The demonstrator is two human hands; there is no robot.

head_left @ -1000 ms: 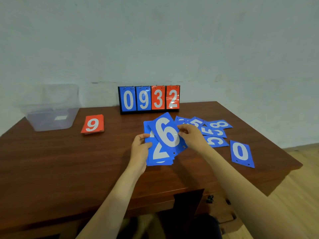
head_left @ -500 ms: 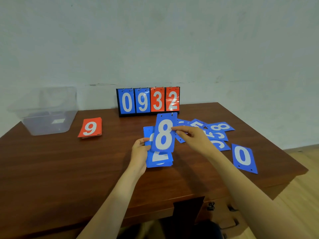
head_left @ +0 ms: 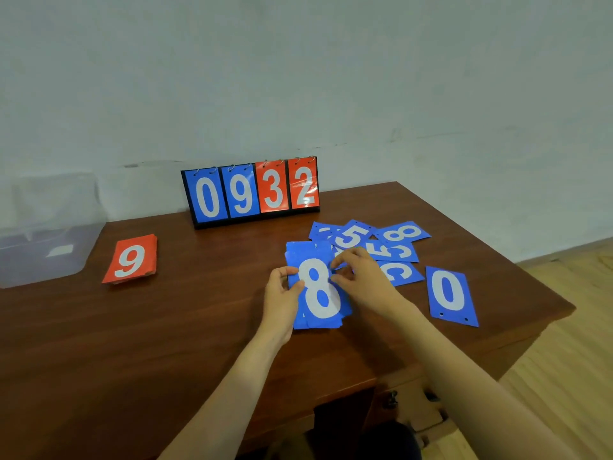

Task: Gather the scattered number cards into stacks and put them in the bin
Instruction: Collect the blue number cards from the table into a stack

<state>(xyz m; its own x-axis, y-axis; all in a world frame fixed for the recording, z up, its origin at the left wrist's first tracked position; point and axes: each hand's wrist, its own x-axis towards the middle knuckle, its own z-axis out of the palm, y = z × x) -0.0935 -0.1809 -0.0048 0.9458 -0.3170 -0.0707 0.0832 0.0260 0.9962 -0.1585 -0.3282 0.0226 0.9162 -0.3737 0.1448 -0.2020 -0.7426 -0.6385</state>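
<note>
My left hand grips the left edge of the stack of blue plastic number cards, thumb curled over the top card, a white 8. My right hand is at the stack's right edge, fingers bent and pinching that 8 card near its upper corner. The stack sits near the middle of the dark brown wooden counter, a little toward the right, with its edges not quite squared. Just behind my right hand, a loose spread of blue number cards overlaps itself, with a 5, an 8 and more turned every which way. A single blue 0 card lies apart near the right edge. Over on the left, a neat stack of red number cards shows a 9 on top, and the clear plastic bin stands at the far left corner, just beside it. A black flip scoreboard reading 0932 stands at the back edge.
</note>
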